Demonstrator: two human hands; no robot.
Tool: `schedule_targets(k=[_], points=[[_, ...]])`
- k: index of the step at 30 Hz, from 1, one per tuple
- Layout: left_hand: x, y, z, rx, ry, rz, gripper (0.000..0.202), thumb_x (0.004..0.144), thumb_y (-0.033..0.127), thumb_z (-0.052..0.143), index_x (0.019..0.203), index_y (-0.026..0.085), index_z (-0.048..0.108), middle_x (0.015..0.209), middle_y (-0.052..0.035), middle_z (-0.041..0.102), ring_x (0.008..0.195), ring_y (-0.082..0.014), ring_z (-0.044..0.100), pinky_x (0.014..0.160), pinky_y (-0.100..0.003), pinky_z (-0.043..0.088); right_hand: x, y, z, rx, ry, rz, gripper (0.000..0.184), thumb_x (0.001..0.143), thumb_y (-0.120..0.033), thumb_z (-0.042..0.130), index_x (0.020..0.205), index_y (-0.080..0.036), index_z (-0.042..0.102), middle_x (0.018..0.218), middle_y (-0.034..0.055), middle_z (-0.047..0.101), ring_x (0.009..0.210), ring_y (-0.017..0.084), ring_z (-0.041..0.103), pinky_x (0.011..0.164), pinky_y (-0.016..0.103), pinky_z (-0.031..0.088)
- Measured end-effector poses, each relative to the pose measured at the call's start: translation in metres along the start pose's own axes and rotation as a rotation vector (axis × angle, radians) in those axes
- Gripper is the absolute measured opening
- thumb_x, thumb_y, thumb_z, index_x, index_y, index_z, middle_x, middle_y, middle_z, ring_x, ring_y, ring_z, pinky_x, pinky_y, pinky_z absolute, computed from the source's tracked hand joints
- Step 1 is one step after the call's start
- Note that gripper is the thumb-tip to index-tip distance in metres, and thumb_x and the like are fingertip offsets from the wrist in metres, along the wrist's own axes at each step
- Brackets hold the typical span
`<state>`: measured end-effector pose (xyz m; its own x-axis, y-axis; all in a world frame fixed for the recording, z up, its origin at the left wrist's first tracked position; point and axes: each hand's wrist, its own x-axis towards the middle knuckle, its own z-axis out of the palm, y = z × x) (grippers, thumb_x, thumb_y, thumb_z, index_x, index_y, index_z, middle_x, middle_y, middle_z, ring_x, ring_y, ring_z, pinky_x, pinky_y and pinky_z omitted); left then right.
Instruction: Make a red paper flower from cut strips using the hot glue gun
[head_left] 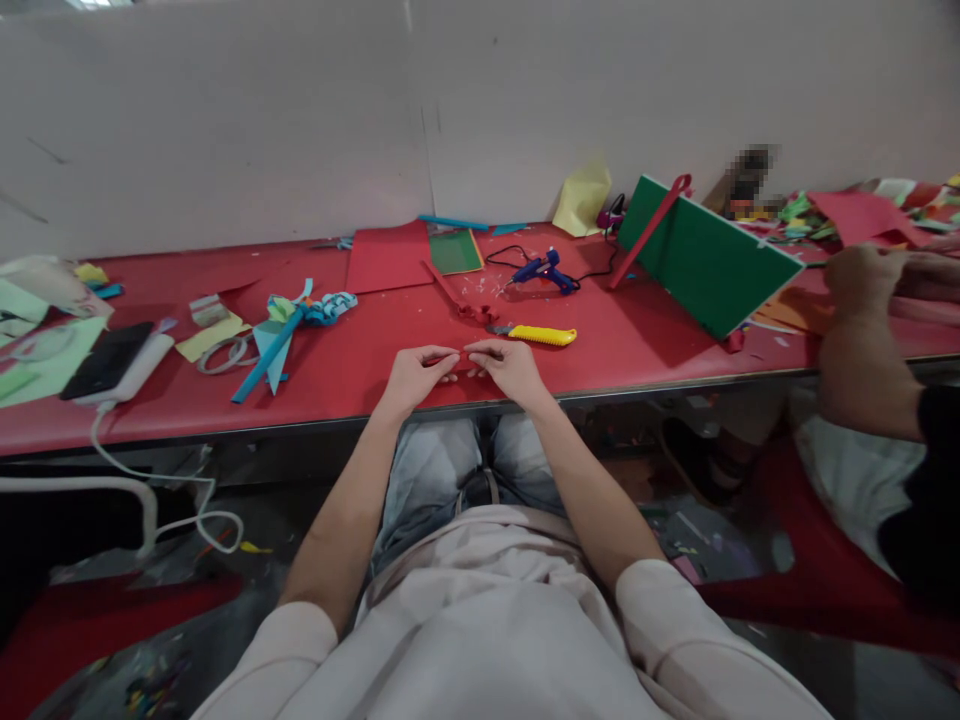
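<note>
At the table's front edge my left hand [419,376] and my right hand [508,367] face each other, fingertips almost meeting. Both have thumb and fingers pinched together; anything between them is too small to make out. Just beyond my right hand lies a yellow utility knife [541,335]. Behind the knife is a curled red paper strip [474,312], and past that a blue glue gun [545,271] rests on its side among white scraps. A red paper sheet [390,257] lies farther back.
To the right a green board [697,260] leans upright with a red strip against it. A co-worker's arm [862,340] reaches over the table there. Leftward lie a blue paper stick [268,352], tape rolls [226,354] and a phone [109,360] on a white power bank with a cable.
</note>
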<state>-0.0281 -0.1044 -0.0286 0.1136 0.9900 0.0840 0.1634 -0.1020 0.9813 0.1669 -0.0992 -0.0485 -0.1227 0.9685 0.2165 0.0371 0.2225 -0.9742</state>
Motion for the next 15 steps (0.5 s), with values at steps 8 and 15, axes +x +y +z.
schedule_targets(k=[8,15], points=[[-0.0035,0.0005,-0.001,0.056,-0.039,0.053,0.053,0.074,0.063,0.088,0.091,0.014,0.084,0.087,-0.0095,0.083,0.069,-0.021,0.078,0.071,-0.033,0.068,-0.001,-0.0008,0.005,-0.042,0.025,0.018,0.015,0.087,-0.027,0.072,0.082,-0.02,0.084,0.069,0.0022,0.078,0.057,0.016,0.074,0.059,0.026,0.057],[-0.0001,-0.0046,-0.0044,0.037,-0.072,0.038,0.055,0.084,0.066,0.08,0.1,0.013,0.082,0.094,-0.0113,0.083,0.071,-0.0213,0.081,0.072,-0.031,0.069,0.0036,0.0022,0.0031,0.013,0.035,0.049,0.013,0.085,-0.029,0.074,0.084,-0.019,0.083,0.08,0.0045,0.082,0.061,0.018,0.077,0.063,0.027,0.063]])
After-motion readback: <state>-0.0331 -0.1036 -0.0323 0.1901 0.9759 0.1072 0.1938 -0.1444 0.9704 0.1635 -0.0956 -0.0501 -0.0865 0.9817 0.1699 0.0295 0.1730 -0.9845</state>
